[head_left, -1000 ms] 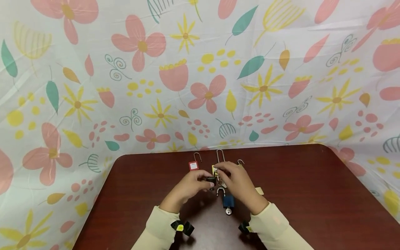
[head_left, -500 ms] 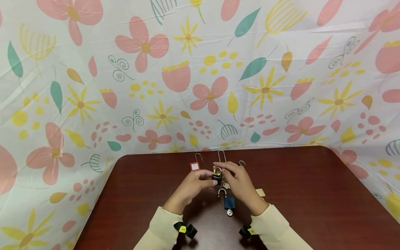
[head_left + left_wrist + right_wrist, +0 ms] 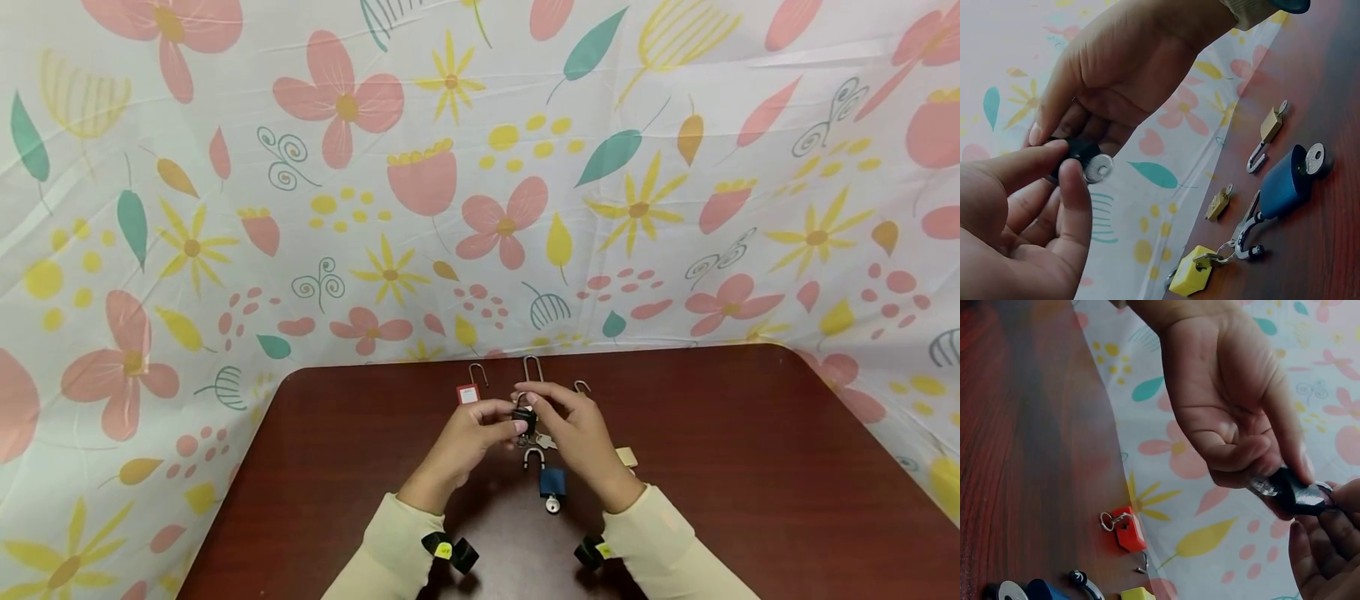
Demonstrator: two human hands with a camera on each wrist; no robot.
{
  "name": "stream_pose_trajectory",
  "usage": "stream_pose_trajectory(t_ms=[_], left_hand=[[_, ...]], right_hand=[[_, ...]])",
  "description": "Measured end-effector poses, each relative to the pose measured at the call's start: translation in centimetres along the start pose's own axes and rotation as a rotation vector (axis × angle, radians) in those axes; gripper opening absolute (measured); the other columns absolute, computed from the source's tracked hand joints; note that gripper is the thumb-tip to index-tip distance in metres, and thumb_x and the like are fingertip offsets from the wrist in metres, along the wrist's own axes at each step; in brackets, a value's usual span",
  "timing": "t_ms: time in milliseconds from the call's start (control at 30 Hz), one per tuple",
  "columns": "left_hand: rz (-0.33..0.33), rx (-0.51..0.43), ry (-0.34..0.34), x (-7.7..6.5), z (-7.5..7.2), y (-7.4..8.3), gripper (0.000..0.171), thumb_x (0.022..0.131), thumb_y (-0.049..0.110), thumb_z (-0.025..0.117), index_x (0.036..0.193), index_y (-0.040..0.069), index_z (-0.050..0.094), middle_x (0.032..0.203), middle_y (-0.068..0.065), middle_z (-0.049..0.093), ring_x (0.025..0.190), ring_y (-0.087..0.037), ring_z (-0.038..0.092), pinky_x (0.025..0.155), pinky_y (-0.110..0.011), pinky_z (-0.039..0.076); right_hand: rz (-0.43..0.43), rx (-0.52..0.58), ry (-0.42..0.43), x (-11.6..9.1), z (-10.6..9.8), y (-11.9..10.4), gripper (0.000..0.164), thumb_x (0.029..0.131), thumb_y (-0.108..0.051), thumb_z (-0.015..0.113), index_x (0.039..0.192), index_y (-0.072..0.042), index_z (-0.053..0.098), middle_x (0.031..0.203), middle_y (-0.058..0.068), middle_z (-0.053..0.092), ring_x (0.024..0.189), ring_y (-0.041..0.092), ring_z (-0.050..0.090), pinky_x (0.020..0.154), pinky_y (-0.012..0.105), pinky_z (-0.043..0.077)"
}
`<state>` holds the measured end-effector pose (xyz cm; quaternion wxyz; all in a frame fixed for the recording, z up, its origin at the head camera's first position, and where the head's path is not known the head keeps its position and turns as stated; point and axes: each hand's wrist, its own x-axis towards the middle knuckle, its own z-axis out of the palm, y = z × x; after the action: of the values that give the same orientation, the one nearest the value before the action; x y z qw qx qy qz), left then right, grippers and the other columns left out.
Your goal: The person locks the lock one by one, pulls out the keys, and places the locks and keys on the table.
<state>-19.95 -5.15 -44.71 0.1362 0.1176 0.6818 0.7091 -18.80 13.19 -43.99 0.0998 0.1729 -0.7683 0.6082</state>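
My left hand (image 3: pixel 468 442) pinches the body of a small black padlock (image 3: pixel 525 422) between thumb and fingers, above the table. A round-headed key (image 3: pixel 1099 169) sticks out of the lock's bottom. At the other end, my right hand (image 3: pixel 573 429) has its thumb and index finger at the metal shackle, pinching it. Just below the hands lies a blue padlock (image 3: pixel 552 482) with its shackle swung out and a key in it. Behind the hands is a yellow padlock (image 3: pixel 1191 275), its ringed keys (image 3: pixel 545 441) showing beneath them.
A red padlock (image 3: pixel 468 393) with a raised shackle lies left of the hands. A brass padlock (image 3: pixel 626 457) is partly behind my right wrist; a smaller brass one (image 3: pixel 1218 203) lies farther back. The table (image 3: pixel 750 467) meets a flowered cloth (image 3: pixel 480 167) at its far edge.
My left hand has brought the black padlock slightly right and up, turning its shackle end towards the right hand's fingertips. The other padlocks have stayed where they were.
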Motion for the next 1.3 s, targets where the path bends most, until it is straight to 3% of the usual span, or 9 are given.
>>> stream_pose_trajectory(t_ms=[133,333,633,900,1133,1300], left_hand=[[0.025,-0.007,0.003,-0.1,0.1,0.1,0.029,0.091,0.007,0.071,0.116,-0.007,0.069,0.091,0.003,0.068,0.073,-0.010,0.063,0.077,-0.042,0.058],[0.054,-0.013,0.024,-0.1,0.1,0.3,0.027,0.091,0.007,0.072,0.112,-0.009,0.069,0.085,0.005,0.065,0.071,-0.012,0.060,0.066,-0.026,0.054],[0.063,-0.032,0.045,-0.2,0.2,0.5,0.027,0.091,0.006,0.072,0.109,-0.014,0.067,0.078,0.006,0.063,0.067,-0.012,0.056,0.061,-0.022,0.050],[0.069,-0.009,0.050,-0.1,0.1,0.6,0.024,0.091,0.006,0.071,0.107,-0.012,0.069,0.076,0.006,0.062,0.065,-0.011,0.056,0.061,-0.024,0.051],[0.071,-0.007,0.049,0.0,0.0,0.6,0.024,0.091,0.006,0.072,0.108,-0.012,0.070,0.075,0.007,0.063,0.064,-0.011,0.056,0.061,-0.024,0.051],[0.062,-0.035,0.042,0.0,0.0,0.4,0.025,0.091,0.004,0.071,0.108,-0.014,0.068,0.075,0.007,0.063,0.065,-0.011,0.057,0.062,-0.024,0.052]], right_hand=[[-0.022,0.009,0.010,0.1,0.0,-0.1,0.025,0.103,-0.025,0.060,0.122,-0.016,0.072,0.115,0.008,0.074,0.091,0.004,0.069,0.075,0.024,0.060],[-0.026,0.062,-0.005,0.2,0.2,0.1,0.028,0.103,-0.021,0.060,0.123,-0.006,0.071,0.116,0.014,0.074,0.101,0.004,0.070,0.079,0.024,0.060],[0.003,0.131,-0.016,0.0,0.6,0.0,0.027,0.103,-0.020,0.059,0.125,-0.007,0.070,0.120,0.016,0.073,0.101,0.006,0.073,0.082,0.024,0.060],[-0.025,0.142,0.009,-0.4,1.3,0.5,0.032,0.106,-0.019,0.053,0.129,0.000,0.065,0.125,0.018,0.070,0.107,0.005,0.071,0.085,0.022,0.059],[-0.028,0.052,0.067,-0.7,1.7,0.4,0.026,0.106,-0.026,0.053,0.126,-0.019,0.069,0.124,0.003,0.073,0.112,0.008,0.069,0.088,0.020,0.057],[-0.030,0.019,0.073,-0.8,1.8,0.4,0.025,0.105,-0.026,0.054,0.125,-0.021,0.070,0.122,0.000,0.073,0.114,0.008,0.068,0.090,0.018,0.055]])
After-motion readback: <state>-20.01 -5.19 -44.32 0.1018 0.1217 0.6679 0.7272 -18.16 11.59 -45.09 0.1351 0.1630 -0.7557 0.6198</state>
